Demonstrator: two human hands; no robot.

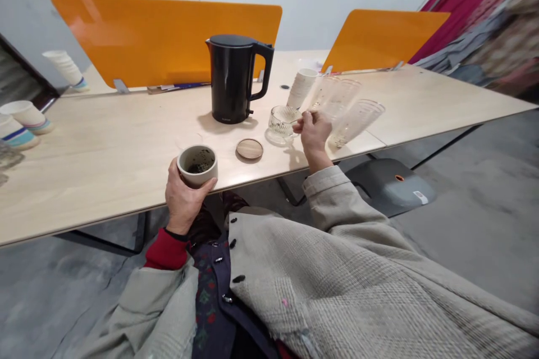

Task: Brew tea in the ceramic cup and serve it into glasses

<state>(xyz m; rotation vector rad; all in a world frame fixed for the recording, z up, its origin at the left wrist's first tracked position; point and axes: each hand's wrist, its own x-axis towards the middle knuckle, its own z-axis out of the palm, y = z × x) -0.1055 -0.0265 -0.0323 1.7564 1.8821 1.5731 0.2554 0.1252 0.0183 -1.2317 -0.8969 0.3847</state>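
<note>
My left hand (182, 197) is wrapped round a beige ceramic cup (197, 165) with dark contents, standing at the near edge of the wooden table (105, 151). My right hand (314, 132) pinches the handle of a small ribbed glass cup (283, 122) that rests on the table to the right of a black electric kettle (236, 78). A round wooden lid (250, 149) lies flat between the two cups.
Stacks of clear plastic cups (351, 115) and white paper cups (303, 87) lie on their sides beyond my right hand. More paper cups (23, 118) sit at the far left. Orange dividers (160, 33) stand along the table's back. Clothes (475, 17) hang at the right.
</note>
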